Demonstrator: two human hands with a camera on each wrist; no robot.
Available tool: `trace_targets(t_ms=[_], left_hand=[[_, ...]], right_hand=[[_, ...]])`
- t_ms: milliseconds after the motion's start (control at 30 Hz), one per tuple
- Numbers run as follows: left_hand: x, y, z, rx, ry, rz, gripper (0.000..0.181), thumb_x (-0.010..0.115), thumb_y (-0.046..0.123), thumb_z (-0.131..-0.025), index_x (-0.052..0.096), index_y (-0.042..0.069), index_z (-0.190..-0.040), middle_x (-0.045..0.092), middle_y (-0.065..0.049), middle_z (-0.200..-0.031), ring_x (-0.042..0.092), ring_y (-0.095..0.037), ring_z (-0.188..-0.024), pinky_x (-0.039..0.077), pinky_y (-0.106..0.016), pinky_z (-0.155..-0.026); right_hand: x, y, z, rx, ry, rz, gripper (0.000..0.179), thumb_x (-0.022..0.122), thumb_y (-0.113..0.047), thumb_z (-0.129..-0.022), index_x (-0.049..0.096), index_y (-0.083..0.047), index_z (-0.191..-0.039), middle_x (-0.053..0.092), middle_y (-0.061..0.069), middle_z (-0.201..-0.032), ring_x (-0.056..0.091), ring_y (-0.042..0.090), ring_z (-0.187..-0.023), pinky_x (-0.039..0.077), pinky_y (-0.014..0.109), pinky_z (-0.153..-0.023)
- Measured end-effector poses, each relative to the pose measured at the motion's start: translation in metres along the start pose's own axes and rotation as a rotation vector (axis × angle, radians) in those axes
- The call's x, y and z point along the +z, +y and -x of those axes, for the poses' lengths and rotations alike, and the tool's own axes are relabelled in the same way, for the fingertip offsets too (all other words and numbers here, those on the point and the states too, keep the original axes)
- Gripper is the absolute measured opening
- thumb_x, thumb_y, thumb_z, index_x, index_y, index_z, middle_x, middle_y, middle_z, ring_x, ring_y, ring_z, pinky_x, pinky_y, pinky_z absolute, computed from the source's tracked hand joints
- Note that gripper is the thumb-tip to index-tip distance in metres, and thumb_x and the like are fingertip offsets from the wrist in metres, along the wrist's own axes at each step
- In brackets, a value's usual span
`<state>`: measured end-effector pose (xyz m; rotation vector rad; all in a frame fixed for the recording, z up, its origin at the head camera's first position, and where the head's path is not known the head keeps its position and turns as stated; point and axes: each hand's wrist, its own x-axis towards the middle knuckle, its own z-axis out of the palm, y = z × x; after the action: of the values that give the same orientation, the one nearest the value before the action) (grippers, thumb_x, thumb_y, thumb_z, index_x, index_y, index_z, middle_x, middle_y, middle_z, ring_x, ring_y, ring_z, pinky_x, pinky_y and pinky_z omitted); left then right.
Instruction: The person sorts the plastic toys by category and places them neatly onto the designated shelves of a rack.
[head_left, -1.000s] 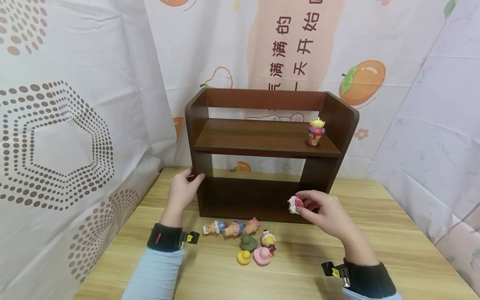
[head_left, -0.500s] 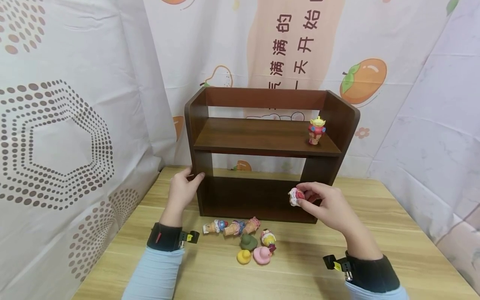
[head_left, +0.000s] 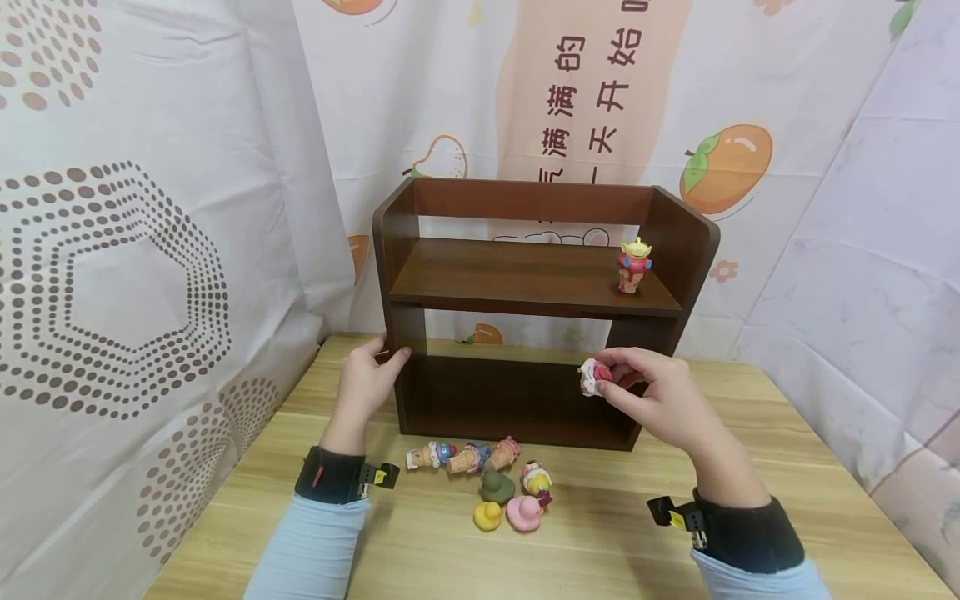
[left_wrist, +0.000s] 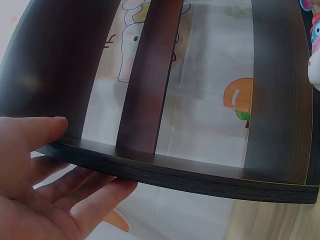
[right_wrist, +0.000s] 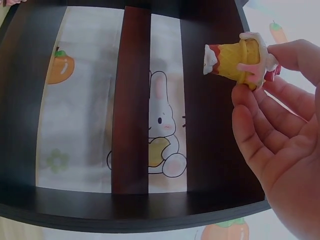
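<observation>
My left hand [head_left: 366, 379] grips the left side panel of a dark brown two-tier wooden shelf [head_left: 525, 400]; in the left wrist view its thumb lies on one face of the panel and its fingers on the other. Between thumb and fingers, my right hand [head_left: 663, 398] pinches a toy ice cream cone [right_wrist: 232, 61] with a yellow cone and white, pink and red top. The toy is in the air before the lower tier's right part. On the upper tier, at the right, stands another ice cream cone figurine [head_left: 634, 267] with a yellow three-pointed top.
On the wooden table [head_left: 750, 467], before the shelf, lie several ice cream cone toys [head_left: 468, 457]. Close by are a green duck [head_left: 497, 487], a yellow duck [head_left: 487, 516], a pink duck [head_left: 524, 512] and a yellow-and-white figurine [head_left: 536, 478]. Patterned curtains [head_left: 810, 208] hang behind.
My right hand has lifted the toy ice cream cone a little, from near the shelf's bottom edge to higher before the lower tier. My left hand has stayed on the side panel.
</observation>
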<state>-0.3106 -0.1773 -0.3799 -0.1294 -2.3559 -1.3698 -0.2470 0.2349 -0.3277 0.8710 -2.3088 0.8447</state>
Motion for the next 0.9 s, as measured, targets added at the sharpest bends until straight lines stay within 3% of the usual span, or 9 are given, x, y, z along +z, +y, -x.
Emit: trace_targets(t_ms=[900], left_hand=[[0.000, -0.001, 0.000, 0.002, 0.000, 0.004, 0.038, 0.069, 0.028, -0.098, 0.070, 0.005, -0.128, 0.069, -0.018, -0.124, 0.067, -0.033, -0.113, 0.058, -0.047, -0.087]], right_hand=[[-0.025, -0.024, -0.042, 0.022, 0.142, 0.032, 0.021, 0.079, -0.005, -0.086, 0.073, -0.008, -0.106, 0.072, -0.001, -0.086, 0.063, 0.008, -0.073, 0.051, 0.014, -0.069]])
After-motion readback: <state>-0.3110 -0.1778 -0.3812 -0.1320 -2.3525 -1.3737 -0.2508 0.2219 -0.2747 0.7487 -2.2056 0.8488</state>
